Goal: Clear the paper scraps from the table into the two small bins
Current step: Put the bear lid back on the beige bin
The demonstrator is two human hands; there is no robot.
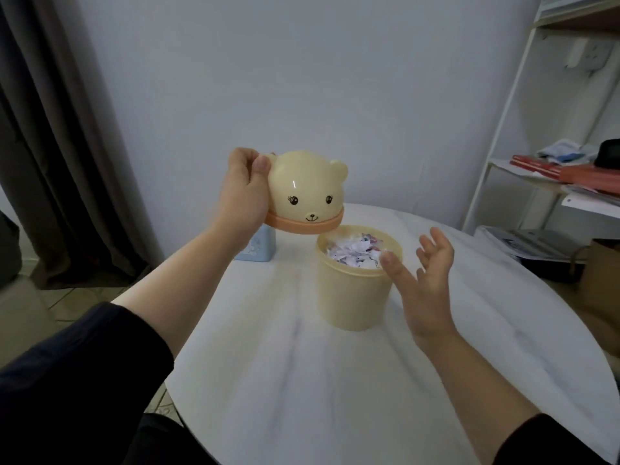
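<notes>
The person's two dark sleeves frame the near edge of a round white table [302,397]. On the table, past its middle, stands a pale yellow bin [352,300], upright, with its top uncovered.

Just to the right of the bin, the right hand [429,283] is raised with its palm turned towards the bin. Its fingers are straight and spread wide and hold nothing. The thumb tip lies over the bin's right rim in this view; whether it touches the rim cannot be told.

The paper scraps [352,251], white with bits of colour, fill the bin up to its rim.

Above the bin and to its left, the left hand [245,193] grips a bear-head lid [305,193], fingers curled round its side and the thumb pressed by one ear. The lid is tilted, its orange band lowest, off the bin.

Behind the bin to the left, a small blue bin [256,248] stands on the table, partly hidden by the lid.

Farther left of the bin hangs a dark curtain [50,129]; far to its right stands a white shelf [503,162] with books and papers.
</notes>
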